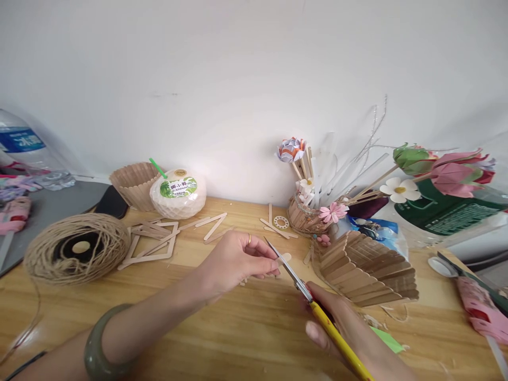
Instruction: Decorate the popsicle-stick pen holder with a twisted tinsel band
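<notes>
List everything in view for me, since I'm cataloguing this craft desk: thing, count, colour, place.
twine ball: one, tan, desk left.
coconut drink: one, white with green straw, by the wall.
fluted basket: one, tan, left of the coconut drink.
loose craft sticks: several, pale wood, desk centre-left.
stick fan piece: one, brown, right of the hands.
flower vase: one, wooden, holding paper flowers, at the back.
water bottle: one, clear with a blue label, far left.
scissors: one, yellow handles, in the right hand.
left hand: pinching a craft stick piece at the blades.
right hand: gripping the scissors.
</notes>
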`<action>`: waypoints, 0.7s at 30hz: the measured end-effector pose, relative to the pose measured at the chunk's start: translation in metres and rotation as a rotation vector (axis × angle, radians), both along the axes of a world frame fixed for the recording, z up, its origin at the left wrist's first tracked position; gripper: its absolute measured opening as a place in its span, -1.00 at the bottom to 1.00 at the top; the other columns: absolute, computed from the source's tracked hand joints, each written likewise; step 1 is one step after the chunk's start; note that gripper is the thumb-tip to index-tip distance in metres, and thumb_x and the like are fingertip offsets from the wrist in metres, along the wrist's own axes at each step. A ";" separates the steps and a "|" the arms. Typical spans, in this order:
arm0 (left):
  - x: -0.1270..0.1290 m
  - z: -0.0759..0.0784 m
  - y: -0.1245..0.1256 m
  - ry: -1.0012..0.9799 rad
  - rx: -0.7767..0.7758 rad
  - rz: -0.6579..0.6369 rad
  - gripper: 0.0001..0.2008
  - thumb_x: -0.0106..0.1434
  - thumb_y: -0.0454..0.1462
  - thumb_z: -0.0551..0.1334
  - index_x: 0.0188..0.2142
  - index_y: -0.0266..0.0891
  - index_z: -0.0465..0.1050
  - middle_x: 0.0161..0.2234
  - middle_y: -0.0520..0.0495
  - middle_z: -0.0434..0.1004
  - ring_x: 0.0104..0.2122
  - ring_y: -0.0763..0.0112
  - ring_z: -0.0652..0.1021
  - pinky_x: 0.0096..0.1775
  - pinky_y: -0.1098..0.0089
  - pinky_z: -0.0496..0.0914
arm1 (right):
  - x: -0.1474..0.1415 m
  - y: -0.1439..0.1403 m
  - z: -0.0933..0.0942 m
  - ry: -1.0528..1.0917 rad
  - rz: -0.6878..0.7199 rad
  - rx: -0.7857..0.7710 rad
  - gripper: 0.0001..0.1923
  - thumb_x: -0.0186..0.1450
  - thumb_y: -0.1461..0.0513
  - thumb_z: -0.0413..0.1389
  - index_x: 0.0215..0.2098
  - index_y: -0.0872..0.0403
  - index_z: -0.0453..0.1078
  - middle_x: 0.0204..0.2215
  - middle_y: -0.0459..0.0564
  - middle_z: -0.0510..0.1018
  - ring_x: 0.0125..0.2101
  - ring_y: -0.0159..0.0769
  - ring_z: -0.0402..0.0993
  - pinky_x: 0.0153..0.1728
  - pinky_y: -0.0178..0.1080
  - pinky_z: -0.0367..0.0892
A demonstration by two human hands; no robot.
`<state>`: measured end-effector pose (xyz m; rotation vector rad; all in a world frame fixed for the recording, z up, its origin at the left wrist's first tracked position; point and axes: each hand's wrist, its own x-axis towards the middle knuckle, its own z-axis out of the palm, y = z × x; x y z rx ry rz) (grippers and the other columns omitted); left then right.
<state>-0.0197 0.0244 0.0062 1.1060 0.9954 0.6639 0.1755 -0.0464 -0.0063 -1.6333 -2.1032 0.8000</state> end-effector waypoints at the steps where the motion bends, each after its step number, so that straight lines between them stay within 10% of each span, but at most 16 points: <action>1: 0.000 0.000 0.000 0.006 -0.001 0.000 -0.91 -0.07 -0.32 0.33 -0.51 -0.31 0.49 -0.58 0.02 0.52 -0.55 0.57 0.44 -0.47 0.53 0.29 | 0.000 0.000 0.001 0.002 0.002 0.000 -0.39 0.14 -0.26 -0.19 -0.44 0.05 0.32 -0.58 -0.05 0.42 -0.54 -0.27 0.33 -0.55 -0.30 0.23; 21: -0.002 0.000 -0.001 0.025 0.078 -0.018 -0.98 -0.04 -0.35 0.31 -0.54 -0.29 0.51 -0.56 0.03 0.53 -0.53 0.55 0.46 -0.44 0.52 0.32 | 0.001 0.004 -0.016 0.007 0.029 -0.100 -0.36 0.11 -0.30 -0.28 -0.46 0.05 0.20 -0.60 -0.13 0.23 -0.56 -0.34 0.12 -0.57 -0.33 0.05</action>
